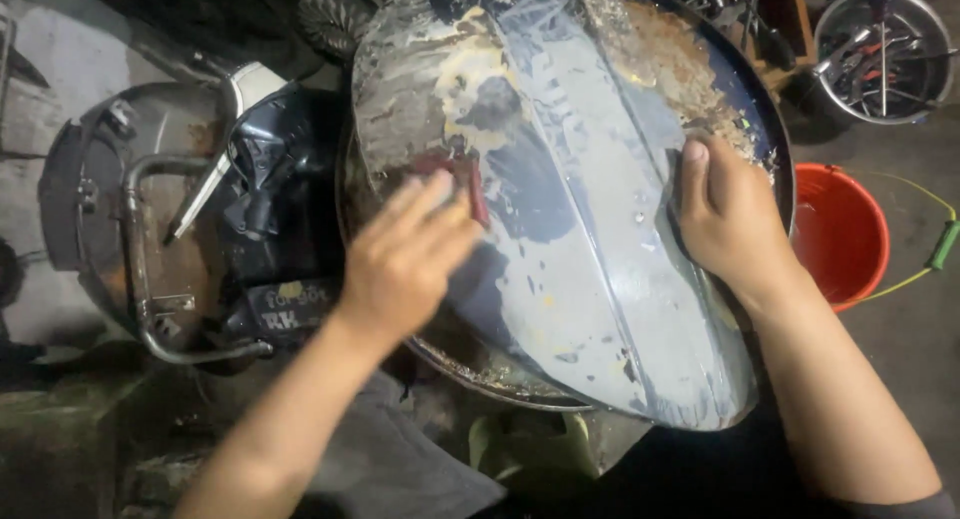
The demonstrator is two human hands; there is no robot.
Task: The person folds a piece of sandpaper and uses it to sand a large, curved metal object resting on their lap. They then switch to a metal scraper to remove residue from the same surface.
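Head view, panel: a large curved body panel (560, 209), grey-blue with patches of filler and rust, is lying across a round metal basin (770, 149), overhanging the basin's near rim towards the person.
Head view, left hand: the left hand (405, 264) is pressing down on the panel's left half, fingers bent and blurred, covering a small reddish block (470, 184); I cannot tell how firmly the fingers are closing on it.
Head view, right hand: the right hand (725, 219) is lying flat on the panel's right edge, fingers nearly straight, gripping nothing, thumb pointing up along the surface.
Head view, surroundings: an orange bucket (845, 234) is standing just beside the basin's right rim; a scooter's rear with a chrome rack (150, 259) is sitting at the left.
Handling, judged: the panel is looking wet and glossy, so probably slippery; it is likely thin, light and somewhat springy, with a stiffer centre ridge.
Hold, judged: the outer edges and the ridge are seeming the safest places to steady it, as the flat palm is doing now.
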